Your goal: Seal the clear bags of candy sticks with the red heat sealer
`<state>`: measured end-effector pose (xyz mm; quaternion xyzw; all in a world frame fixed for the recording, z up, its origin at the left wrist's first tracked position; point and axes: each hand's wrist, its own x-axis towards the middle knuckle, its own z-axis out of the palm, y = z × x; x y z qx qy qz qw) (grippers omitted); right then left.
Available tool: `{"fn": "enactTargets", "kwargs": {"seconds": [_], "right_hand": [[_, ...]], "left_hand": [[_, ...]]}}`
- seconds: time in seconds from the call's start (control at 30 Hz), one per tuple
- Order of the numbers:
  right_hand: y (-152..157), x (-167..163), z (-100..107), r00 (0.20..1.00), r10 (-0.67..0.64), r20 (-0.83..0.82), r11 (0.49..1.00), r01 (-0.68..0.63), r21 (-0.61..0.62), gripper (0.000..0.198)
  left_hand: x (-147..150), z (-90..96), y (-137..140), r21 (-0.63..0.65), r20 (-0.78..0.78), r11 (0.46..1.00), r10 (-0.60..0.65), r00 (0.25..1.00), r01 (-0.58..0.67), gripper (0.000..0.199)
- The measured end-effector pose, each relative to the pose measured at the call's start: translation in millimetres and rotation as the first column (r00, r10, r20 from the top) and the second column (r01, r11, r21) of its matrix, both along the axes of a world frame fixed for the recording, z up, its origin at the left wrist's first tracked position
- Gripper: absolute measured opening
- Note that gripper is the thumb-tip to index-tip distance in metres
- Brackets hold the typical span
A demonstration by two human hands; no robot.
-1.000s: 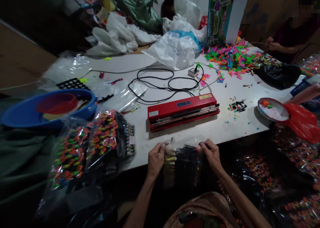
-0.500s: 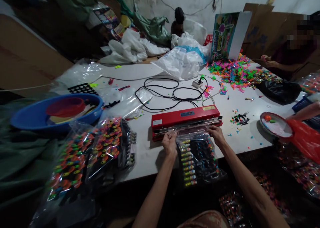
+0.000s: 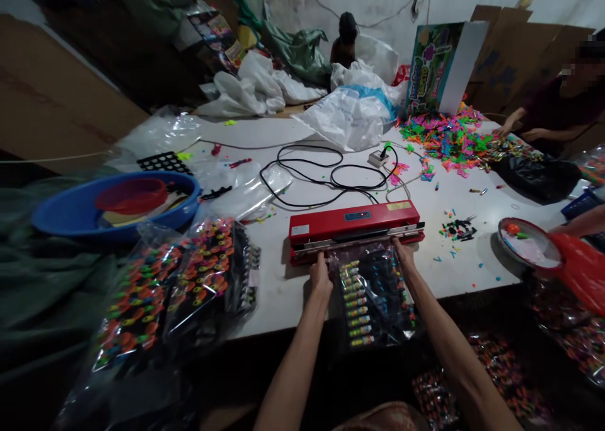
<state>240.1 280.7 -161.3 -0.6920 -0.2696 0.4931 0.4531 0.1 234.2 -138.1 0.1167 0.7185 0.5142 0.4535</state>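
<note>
A red bag sealer [image 3: 331, 222] lies across the table in front of me. Against its front edge is the mouth of a clear plastic bag [image 3: 378, 292], filled with a row of small yellow-labelled tubes and black pieces with blue bits. The bag's lower part hangs over the table's near edge. My left hand [image 3: 321, 275] is closed at the bag's upper left corner, fingertips at the sealer's front edge. At the upper right corner, my right hand [image 3: 403, 254] is closed too, its fingers reaching the sealing bar. The fingertips of both hands are partly hidden.
Filled plastic bags [image 3: 201, 273] and a blue basin [image 3: 61, 210] stand at left. Behind the sealer, a black cable [image 3: 307, 205] loops across the table. Rightward lie a pile of colourful plastic pieces [image 3: 447, 138] and a bowl [image 3: 505, 245]. A co-worker [image 3: 562, 109] sits far right.
Both my hands have moved slightly forward, bringing the bag's mouth up to the sealer's front slot. The view has turned a little left. The co-worker's hand has moved toward the pile.
</note>
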Motion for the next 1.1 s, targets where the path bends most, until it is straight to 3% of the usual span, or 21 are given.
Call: {"fn": "enactTargets", "kwargs": {"seconds": [0.07, 0.13, 0.23, 0.33, 0.47, 0.57, 0.63, 0.7, 0.77, 0.83, 0.87, 0.9, 0.93, 1.0, 1.07, 1.1], "right_hand": [[-8.7, 5.2, 3.6, 0.994, 0.073, -0.080, 0.997, -0.075, -0.030, 0.040], [-15.1, 8.4, 6.4, 0.985, 0.134, -0.108, 0.991, -0.132, 0.019, 0.041], [-9.9, 6.4, 10.1, 0.993, 0.092, 0.066, 0.983, -0.102, 0.150, 0.037], [6.4, 1.0, 13.9, 0.980, -0.017, 0.198, 0.977, -0.025, 0.211, 0.030], [7.5, -1.7, 17.5, 0.993, -0.053, 0.107, 0.982, 0.032, 0.185, 0.026], [-7.9, -2.7, 26.4, 0.999, 0.000, 0.050, 0.966, -0.013, 0.258, 0.040], [-12.6, -6.5, 40.4, 0.970, 0.001, 0.242, 0.932, -0.089, 0.351, 0.045], [-6.5, -15.1, 59.5, 0.809, 0.050, 0.586, 0.887, -0.305, 0.346, 0.042], [8.4, -27.4, 78.7, 0.490, 0.252, 0.835, 0.794, -0.598, 0.111, 0.042], [25.1, -39.3, 92.4, 0.137, 0.478, 0.867, 0.621, -0.751, -0.223, 0.049], [31.8, -43.9, 96.4, 0.004, 0.547, 0.837, 0.546, -0.760, -0.353, 0.053], [36.8, -47.2, 98.6, -0.082, 0.585, 0.807, 0.502, -0.745, -0.439, 0.056], [39.7, -49.0, 99.2, -0.127, 0.601, 0.789, 0.482, -0.730, -0.485, 0.058], [39.9, -49.3, 97.8, -0.149, 0.606, 0.782, 0.479, -0.716, -0.507, 0.059], [35.5, -46.8, 94.9, -0.141, 0.597, 0.789, 0.488, -0.718, -0.497, 0.058], [32.9, -45.0, 93.2, -0.139, 0.596, 0.791, 0.490, -0.718, -0.495, 0.057]], "left_hand": [[-6.6, 5.7, -12.5, -0.028, 0.031, 0.998, -0.053, 0.998, 0.054, 0.049], [-11.3, 10.3, -23.1, -0.004, 0.036, 0.987, -0.161, 0.986, 0.161, 0.048], [-9.9, 13.4, -22.7, 0.076, 0.011, 0.973, -0.220, 0.975, 0.219, 0.039], [-2.7, 11.9, -8.0, 0.122, 0.011, 0.986, -0.115, 0.993, 0.113, 0.034], [1.8, 6.5, 0.1, 0.144, 0.058, 0.989, 0.035, 0.998, -0.043, 0.033], [1.7, 2.0, -4.3, 0.166, 0.107, 0.979, 0.103, 0.989, -0.119, 0.032], [1.6, -0.7, -6.7, 0.185, 0.121, 0.971, 0.132, 0.984, -0.153, 0.029], [1.3, -2.7, -9.1, 0.198, 0.123, 0.963, 0.159, 0.980, -0.181, 0.028], [-0.8, -3.1, -14.7, 0.201, 0.138, 0.961, 0.162, 0.977, -0.188, 0.027], [-6.5, 0.1, -24.3, 0.202, 0.088, 0.970, 0.123, 0.989, -0.138, 0.029], [-10.8, 3.9, -29.2, 0.218, -0.013, 0.971, 0.103, 0.995, -0.097, 0.030], [-15.7, 9.3, -32.9, 0.242, -0.176, 0.969, 0.086, 0.981, -0.042, 0.030], [-20.8, 16.4, -34.3, 0.257, -0.383, 0.966, 0.071, 0.921, 0.032, 0.030], [-28.7, 35.0, -27.5, 0.175, -0.764, 0.959, -0.011, 0.645, 0.223, 0.025], [-30.5, 56.2, -9.0, -0.117, -0.900, 0.910, -0.266, 0.345, 0.397, 0.023], [-29.0, 66.3, 2.5, -0.286, -0.873, 0.843, -0.425, 0.238, 0.456, 0.024]]}}
